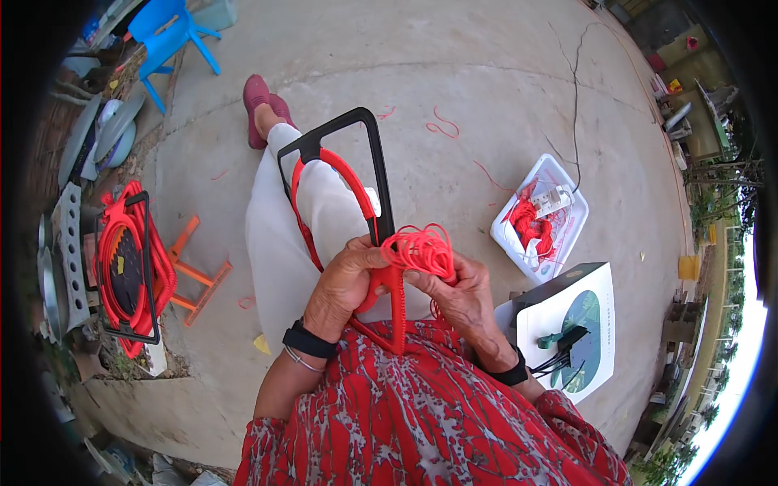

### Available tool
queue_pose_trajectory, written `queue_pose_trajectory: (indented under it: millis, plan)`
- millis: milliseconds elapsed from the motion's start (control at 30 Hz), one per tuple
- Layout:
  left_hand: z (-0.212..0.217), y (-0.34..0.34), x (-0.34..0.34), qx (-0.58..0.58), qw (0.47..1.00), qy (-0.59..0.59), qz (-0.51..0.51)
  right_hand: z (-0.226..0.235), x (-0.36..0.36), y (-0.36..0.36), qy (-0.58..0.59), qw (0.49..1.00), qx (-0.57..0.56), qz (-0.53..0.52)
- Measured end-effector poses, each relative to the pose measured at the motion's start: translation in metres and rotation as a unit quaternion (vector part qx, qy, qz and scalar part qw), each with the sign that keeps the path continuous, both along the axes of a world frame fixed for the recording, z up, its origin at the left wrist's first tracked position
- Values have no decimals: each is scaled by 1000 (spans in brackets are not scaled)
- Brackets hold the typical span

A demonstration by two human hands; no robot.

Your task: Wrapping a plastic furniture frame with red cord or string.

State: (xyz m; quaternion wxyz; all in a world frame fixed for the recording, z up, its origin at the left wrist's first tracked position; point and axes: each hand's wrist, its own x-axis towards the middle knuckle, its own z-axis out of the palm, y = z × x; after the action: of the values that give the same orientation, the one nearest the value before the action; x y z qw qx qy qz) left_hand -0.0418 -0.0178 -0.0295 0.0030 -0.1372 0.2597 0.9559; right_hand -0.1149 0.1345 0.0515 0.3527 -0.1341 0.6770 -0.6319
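A black frame with rounded corners rests across my lap, with a curved part covered in red attached to it. My left hand is closed round the frame's lower part, its thumb against a looped bundle of thin red cord. Pressed to the bundle's right underside, my right hand pinches the cord between thumb and fingers. Below the bundle a red-wrapped bar runs down toward my red patterned top. The palms and some fingertips are hidden.
At right, a white basket holds red cord and a power strip; a white box with black cables stands nearer. Several red-and-black frames lean at left by an orange stand. A blue chair is far left.
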Motion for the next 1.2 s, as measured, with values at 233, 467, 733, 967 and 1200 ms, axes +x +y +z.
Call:
queue_pose_trajectory:
  millis: [233, 467, 733, 967, 1200]
  plan:
    - [-3, -2, -1, 14, 1000, -13, -12, -18, 2, -11, 1, 999, 9, -32]
    - [-2, 0, -4, 20, 1000, -16, -6, -11, 4, -21, 50, 998, 25, -19]
    - [7, 0, -5, 1, 999, -47, -15, -14, -8, -12, -54, 998, 20, 0]
    - [2, -1, 2, -4, 1000, -16, -12, 6, -45, 12, -70, 997, -17, -11]
    - [-7, -1, 6, 21, 999, 40, 6, 29, -80, 28, -30, 999, -16, -17]
